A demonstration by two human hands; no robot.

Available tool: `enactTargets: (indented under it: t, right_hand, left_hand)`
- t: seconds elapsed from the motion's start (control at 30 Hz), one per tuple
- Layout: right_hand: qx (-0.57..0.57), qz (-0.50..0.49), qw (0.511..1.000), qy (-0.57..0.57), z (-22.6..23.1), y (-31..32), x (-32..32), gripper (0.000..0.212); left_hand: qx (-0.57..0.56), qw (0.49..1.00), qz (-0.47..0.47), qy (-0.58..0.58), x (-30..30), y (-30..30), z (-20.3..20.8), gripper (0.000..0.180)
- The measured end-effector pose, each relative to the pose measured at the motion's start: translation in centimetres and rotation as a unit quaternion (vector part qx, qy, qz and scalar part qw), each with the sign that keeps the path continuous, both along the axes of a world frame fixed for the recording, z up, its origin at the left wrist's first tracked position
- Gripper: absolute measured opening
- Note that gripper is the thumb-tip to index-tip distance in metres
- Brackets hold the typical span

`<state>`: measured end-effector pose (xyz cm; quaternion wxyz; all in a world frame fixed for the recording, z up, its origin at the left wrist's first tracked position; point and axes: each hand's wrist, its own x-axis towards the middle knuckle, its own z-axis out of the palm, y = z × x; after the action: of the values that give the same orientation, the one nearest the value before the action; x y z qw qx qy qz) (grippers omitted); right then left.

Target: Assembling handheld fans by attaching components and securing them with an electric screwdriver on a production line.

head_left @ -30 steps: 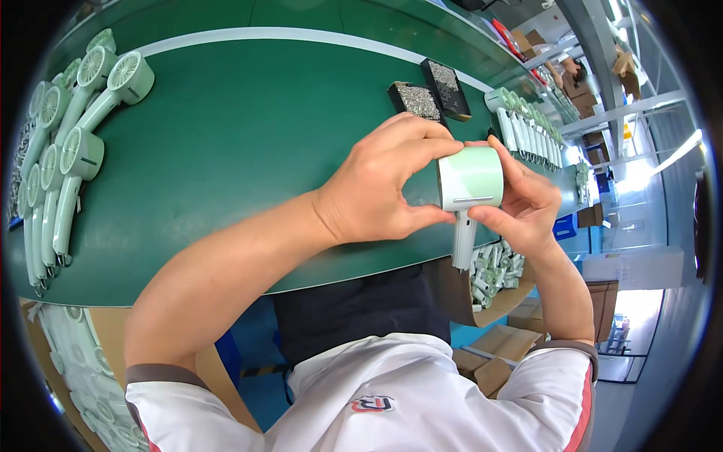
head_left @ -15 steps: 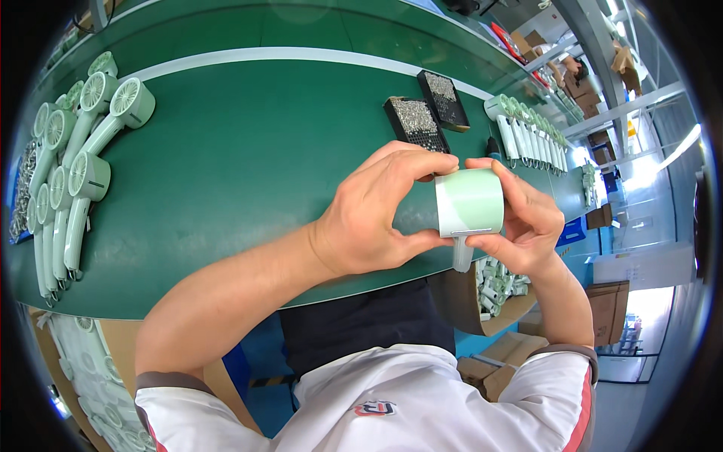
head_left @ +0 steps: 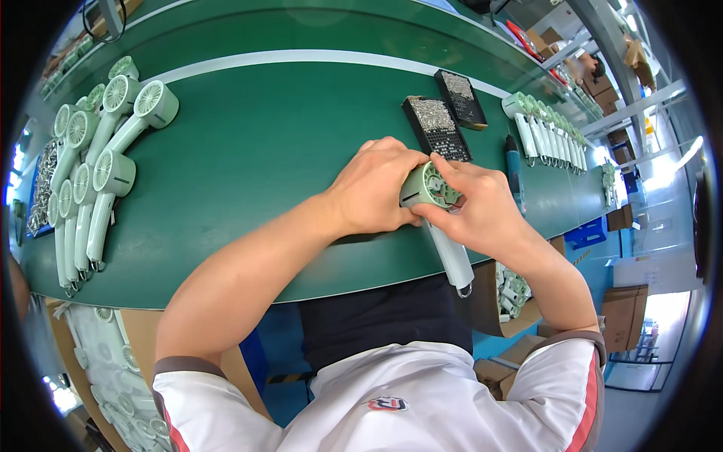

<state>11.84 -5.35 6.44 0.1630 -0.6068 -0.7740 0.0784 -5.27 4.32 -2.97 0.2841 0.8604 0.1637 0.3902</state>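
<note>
Above a green tabletop [head_left: 248, 173], the left hand [head_left: 376, 184] and right hand [head_left: 483, 202] have their grip clamped on a handheld fan [head_left: 450, 256], now turned open-faced, its inside apparently accessible.

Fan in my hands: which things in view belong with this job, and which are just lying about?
Belong:
Fan, held by left hand and right hand
Probably black trays of small metal parts, untouched
Probably teal tool, untouched

Seemingly lying about:
Left-side fans
Right-side fans
Blue bin
Cardboard box of parts
</note>
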Motion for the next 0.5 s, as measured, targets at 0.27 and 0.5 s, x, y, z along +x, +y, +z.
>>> enactTargets:
  t: [0.27,0.5]
  right_hand:
    - [-0.004,-0.005,0.997,-0.074,-1.5,-0.1,-1.1,0.066]
    - [0.014,0.016,0.996,-0.089,-0.5,0.9,-0.1,0.065]
  left_hand:
    - [-0.099,0.984,-0.144,0.029,-1.2,3.0,-0.6,0.072]
    - [-0.312,0.921,-0.23,0.028,-0.5,4.0,1.3,0.074]
